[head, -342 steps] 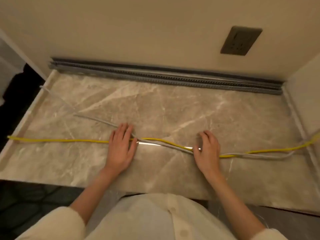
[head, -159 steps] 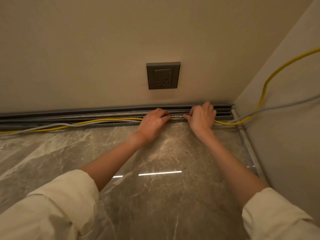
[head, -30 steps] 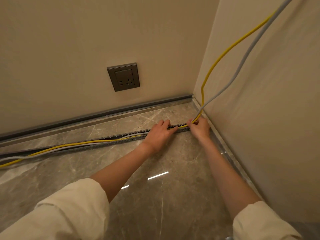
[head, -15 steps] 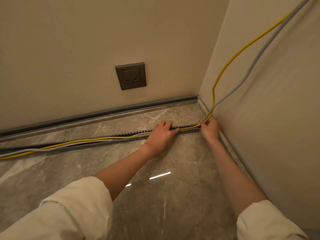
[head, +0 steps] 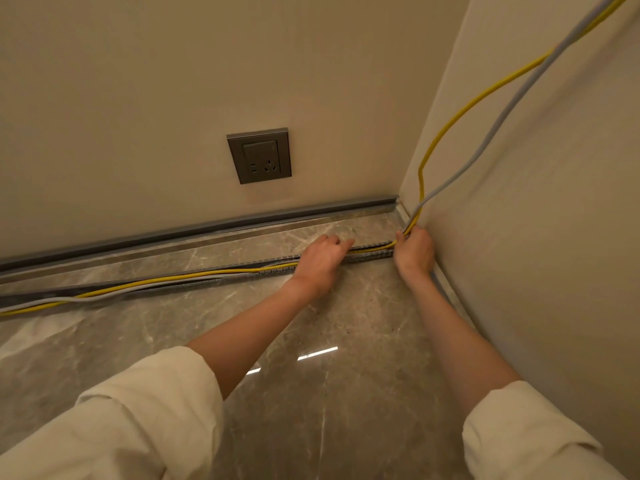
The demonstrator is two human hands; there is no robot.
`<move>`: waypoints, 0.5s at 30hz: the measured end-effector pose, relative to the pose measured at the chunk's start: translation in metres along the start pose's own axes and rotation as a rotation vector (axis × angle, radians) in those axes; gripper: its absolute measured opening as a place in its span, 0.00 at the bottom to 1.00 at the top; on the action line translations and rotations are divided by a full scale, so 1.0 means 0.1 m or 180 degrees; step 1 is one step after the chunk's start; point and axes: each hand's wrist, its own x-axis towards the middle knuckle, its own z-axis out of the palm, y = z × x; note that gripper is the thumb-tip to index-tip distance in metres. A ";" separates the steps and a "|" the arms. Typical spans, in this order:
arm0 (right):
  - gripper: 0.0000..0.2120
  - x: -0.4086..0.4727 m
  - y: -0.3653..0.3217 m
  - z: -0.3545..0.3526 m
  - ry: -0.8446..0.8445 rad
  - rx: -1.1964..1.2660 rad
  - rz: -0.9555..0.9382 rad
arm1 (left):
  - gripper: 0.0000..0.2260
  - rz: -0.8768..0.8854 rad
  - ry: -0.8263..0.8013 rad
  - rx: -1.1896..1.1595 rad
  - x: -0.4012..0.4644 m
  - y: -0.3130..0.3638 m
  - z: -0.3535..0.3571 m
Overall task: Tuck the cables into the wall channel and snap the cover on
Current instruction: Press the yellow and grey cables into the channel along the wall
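A grey slotted cable channel point(head: 242, 270) lies on the marble floor, a short way out from the back wall. A yellow cable point(head: 166, 279) and a grey cable point(head: 114, 290) run along it, then rise up the right wall. My left hand point(head: 320, 261) rests flat over the channel with fingers pressing the cables down. At the channel's right end by the corner, my right hand point(head: 414, 251) is closed around both cables. A long grey cover strip point(head: 207, 226) lies along the foot of the back wall.
A dark grey wall socket point(head: 259, 155) sits on the back wall above the cover strip. The right wall point(head: 536, 237) meets the floor just beyond my right hand. Polished marble floor point(head: 329, 393) spreads in front of me.
Over the last second my right hand slid right along the channel to the corner, taking the cables with it. My left hand followed a little to the right.
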 end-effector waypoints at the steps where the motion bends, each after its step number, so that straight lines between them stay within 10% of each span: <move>1: 0.12 0.02 -0.01 0.01 0.0014 -0.0025 0.0010 | 0.20 -0.0059 0.0036 -0.0038 0.02 0.01 0.01; 15: 0.10 0.08 0.21 0.10 0.0435 0.0704 -0.0205 | 0.13 -0.0405 0.0096 -0.0917 0.19 -0.12 0.17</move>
